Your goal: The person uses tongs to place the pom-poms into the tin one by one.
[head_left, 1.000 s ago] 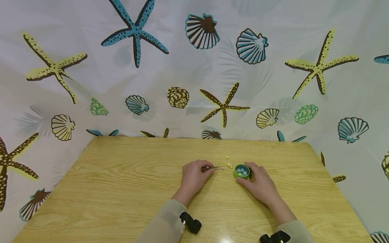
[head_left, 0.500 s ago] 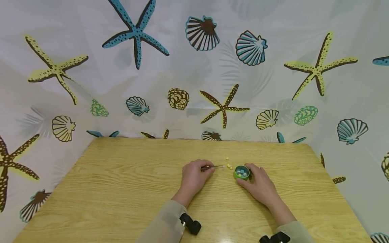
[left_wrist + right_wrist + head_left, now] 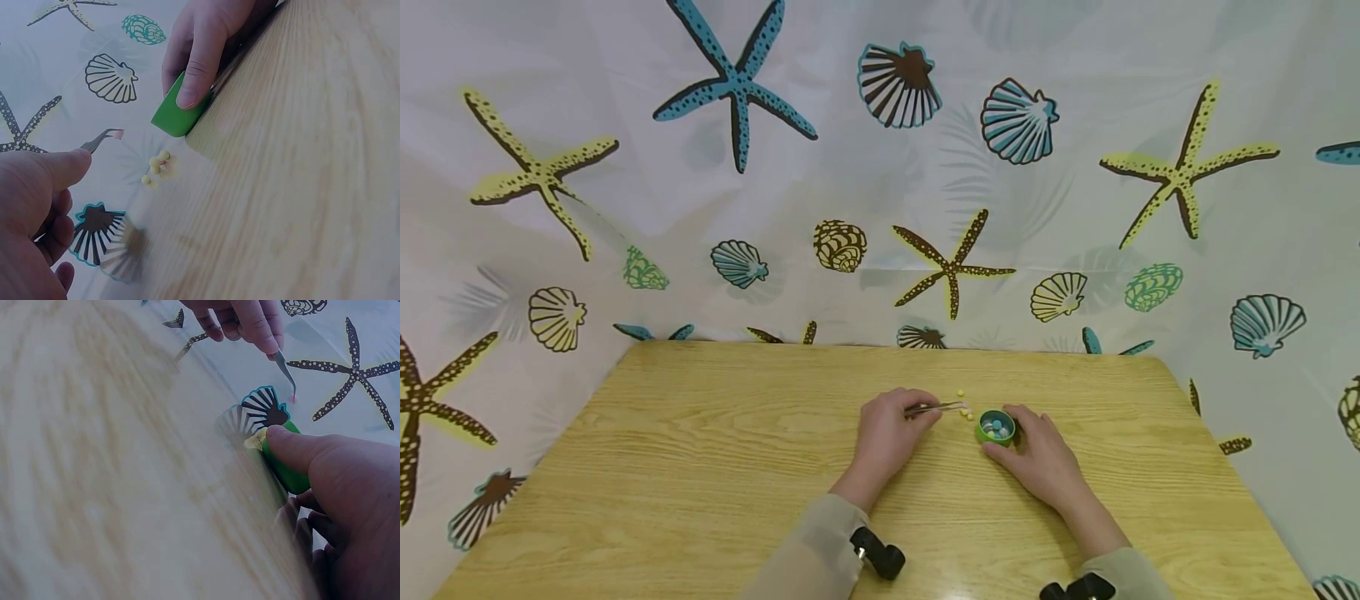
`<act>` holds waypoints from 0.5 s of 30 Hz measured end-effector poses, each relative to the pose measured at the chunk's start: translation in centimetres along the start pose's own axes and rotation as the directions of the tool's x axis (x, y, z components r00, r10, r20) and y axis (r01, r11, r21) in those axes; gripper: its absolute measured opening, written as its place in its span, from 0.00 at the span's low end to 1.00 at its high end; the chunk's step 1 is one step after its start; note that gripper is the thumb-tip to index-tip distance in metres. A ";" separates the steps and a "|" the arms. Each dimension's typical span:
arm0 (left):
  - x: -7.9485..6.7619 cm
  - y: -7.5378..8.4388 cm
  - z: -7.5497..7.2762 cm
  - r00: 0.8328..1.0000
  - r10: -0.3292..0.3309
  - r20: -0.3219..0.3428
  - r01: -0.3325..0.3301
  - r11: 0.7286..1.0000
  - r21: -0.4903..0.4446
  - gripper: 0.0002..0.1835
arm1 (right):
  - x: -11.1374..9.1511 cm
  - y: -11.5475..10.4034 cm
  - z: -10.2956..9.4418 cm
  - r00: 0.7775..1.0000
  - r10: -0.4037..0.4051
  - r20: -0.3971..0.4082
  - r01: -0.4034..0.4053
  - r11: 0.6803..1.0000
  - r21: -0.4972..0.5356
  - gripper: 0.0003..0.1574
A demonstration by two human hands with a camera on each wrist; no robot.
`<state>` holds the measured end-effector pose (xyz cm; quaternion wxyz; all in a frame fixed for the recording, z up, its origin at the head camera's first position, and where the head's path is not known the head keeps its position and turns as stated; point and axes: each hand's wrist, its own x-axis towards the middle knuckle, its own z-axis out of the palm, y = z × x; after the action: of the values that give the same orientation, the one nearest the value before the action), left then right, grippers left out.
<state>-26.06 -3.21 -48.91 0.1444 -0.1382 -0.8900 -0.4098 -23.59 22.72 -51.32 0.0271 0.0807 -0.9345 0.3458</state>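
Between thumb and fingers my left hand (image 3: pixel 887 429) pinches a pair of bent-tip metal tweezers (image 3: pixel 99 139). A small pink bead (image 3: pixel 119 134) sits between the tweezer tips, raised above the table. My right hand (image 3: pixel 1043 458) holds a small round green cup (image 3: pixel 996 438) by its side, thumb at the front and fingers behind. Inside the cup lie several blue, white and yellowish pieces. Left of the cup, several small yellow beads (image 3: pixel 155 165) lie on the table, just under the tweezer tips in the head view.
The wood-grain table (image 3: pixel 715 467) reaches back to a white curtain (image 3: pixel 880 167) printed with starfish and shells, which also hangs along both sides. A black camera mount (image 3: pixel 880 554) sits on the left sleeve; another (image 3: pixel 1078 587) is on the right.
My left hand has lifted slightly and moved right, bringing the tweezers and the pink bead over the yellow beads, nearer the cup. My right hand and the cup stay in place.
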 end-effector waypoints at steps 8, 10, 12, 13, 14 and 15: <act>0.1 1.0 0.5 0.999 0.003 0.033 -0.002 1.000 -0.029 0.05 | 0.0 0.0 0.0 1.000 -0.006 -0.002 0.006 1.000 -0.001 0.47; 0.0 1.2 0.6 0.999 0.004 0.043 -0.002 0.999 -0.042 0.05 | 0.0 0.0 0.0 1.000 -0.008 -0.004 0.008 1.000 0.000 0.47; 0.0 1.4 0.8 0.999 0.010 0.049 -0.008 0.999 -0.047 0.05 | 0.0 0.0 0.0 1.000 -0.010 -0.004 0.010 1.000 0.000 0.47; 0.0 1.5 0.9 0.999 0.012 0.052 -0.010 0.999 -0.049 0.05 | 0.0 0.0 0.0 1.000 -0.011 -0.005 0.011 1.000 -0.001 0.47; 0.0 1.6 1.0 0.998 0.014 0.057 -0.011 0.999 -0.049 0.05 | 0.0 0.0 0.0 1.000 -0.012 -0.005 0.012 1.000 -0.001 0.47; -0.1 1.7 1.1 0.998 0.015 0.059 -0.012 0.999 -0.049 0.05 | 0.0 0.0 0.0 1.000 -0.013 -0.005 0.013 1.000 -0.002 0.47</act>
<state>-25.53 -1.28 -48.43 0.1172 -0.1600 -0.8827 -0.4261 -23.60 22.69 -51.29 0.0316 0.0859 -0.9342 0.3448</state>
